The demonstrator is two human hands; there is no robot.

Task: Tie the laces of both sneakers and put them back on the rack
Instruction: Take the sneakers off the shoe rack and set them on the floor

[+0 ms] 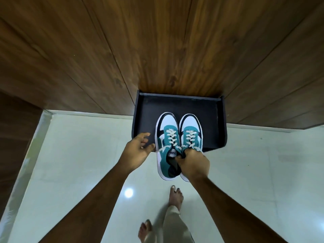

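Two teal, white and black sneakers with cream laces are held side by side, toes pointing away from me. The left sneaker (167, 137) and the right sneaker (191, 132) hang over the front of a black rack shelf (212, 123). My right hand (192, 163) grips both shoes together at their collars, hiding the right shoe's heel. My left hand (138, 151) is just left of the shoes at the shelf's front left corner, fingers apart and holding nothing. The lace ends are tucked near the tongues; I cannot tell if they are knotted.
The rack stands against a brown wood-panelled wall (157, 50). Below is a glossy pale tiled floor (78, 155). My bare feet (175, 197) and a beige trouser leg show underneath the arms. A darker wooden panel (15, 137) runs down the left edge.
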